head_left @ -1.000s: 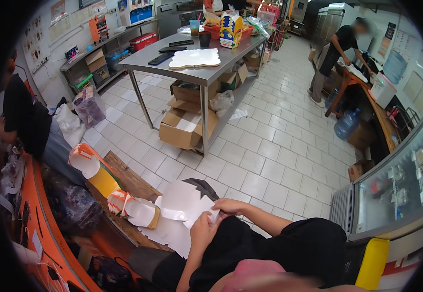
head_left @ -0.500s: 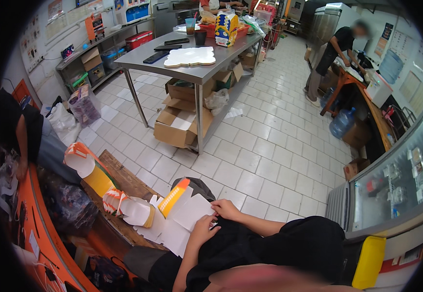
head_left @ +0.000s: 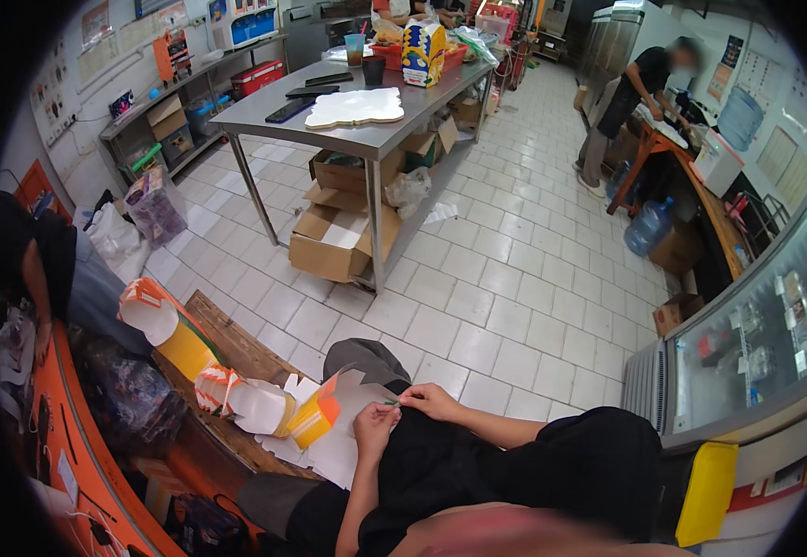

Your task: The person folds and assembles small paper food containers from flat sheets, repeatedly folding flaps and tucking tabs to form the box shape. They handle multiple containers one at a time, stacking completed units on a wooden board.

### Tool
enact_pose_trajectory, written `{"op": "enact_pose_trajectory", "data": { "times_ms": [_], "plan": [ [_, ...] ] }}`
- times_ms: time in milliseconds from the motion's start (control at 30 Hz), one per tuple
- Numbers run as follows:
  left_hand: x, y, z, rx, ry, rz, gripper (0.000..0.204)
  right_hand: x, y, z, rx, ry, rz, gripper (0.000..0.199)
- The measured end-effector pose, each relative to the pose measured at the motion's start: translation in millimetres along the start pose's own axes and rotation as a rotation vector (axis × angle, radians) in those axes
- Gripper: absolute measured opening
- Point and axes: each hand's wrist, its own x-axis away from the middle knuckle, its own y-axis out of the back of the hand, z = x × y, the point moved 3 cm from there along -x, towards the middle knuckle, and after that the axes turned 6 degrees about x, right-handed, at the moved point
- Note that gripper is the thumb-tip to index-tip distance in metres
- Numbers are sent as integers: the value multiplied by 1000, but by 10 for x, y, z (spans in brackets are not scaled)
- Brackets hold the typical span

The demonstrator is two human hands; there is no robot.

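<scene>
My left hand (head_left: 377, 429) and my right hand (head_left: 429, 402) meet above my lap, fingers pinched together around a small green piece (head_left: 391, 402) too small to name. Under and beside them lies a white cardboard carton sheet (head_left: 352, 408), partly unfolded across my thigh. Next to my left hand, a yellow carton panel with an orange end (head_left: 316, 416) stands up. Further left on the wooden bench, folded food cartons (head_left: 260, 406) in white, orange and yellow lie in a line, with another yellow carton (head_left: 185, 345) behind them.
A steel table (head_left: 278, 93) ahead holds a stack of white cardboard (head_left: 355, 108), phones, cups and a patterned carton (head_left: 422, 53). Cardboard boxes (head_left: 334, 241) sit beneath. A person (head_left: 636, 102) works at the right counter; another person (head_left: 37, 260) is at the left by an orange counter.
My hands have left the sheet's edge and come together at a small green piece. The yellow and orange panel has tilted down and left. My right hand moved only slightly.
</scene>
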Motion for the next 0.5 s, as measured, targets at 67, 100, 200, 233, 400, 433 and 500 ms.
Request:
{"op": "enact_pose_trajectory", "data": {
  "times_ms": [67,100,200,233,400,433,500],
  "plan": [
    [-1,-10,6,-2,2,3,17,-23,16,-32,-41,24,28,22],
    [1,-20,-7,-14,-18,1,19,-31,23,-46,-82,27,50,22],
    [18,-70,-67,-81,-78,-5,24,-32,28,-64,-159,5,103,23],
    [30,-87,-82,-126,-78,-10,26,-25,21,-78,-161,-66,116,24],
    [103,-180,-129,-440,-170,52,30,-9,-13,34,-121,30,106,23],
    [107,-184,-122,-424,-178,47,30,-11,-23,52,-83,38,118,23],
    [106,-164,-96,-364,-179,12,32,-21,-33,72,-126,39,134,22]
  ]
}}
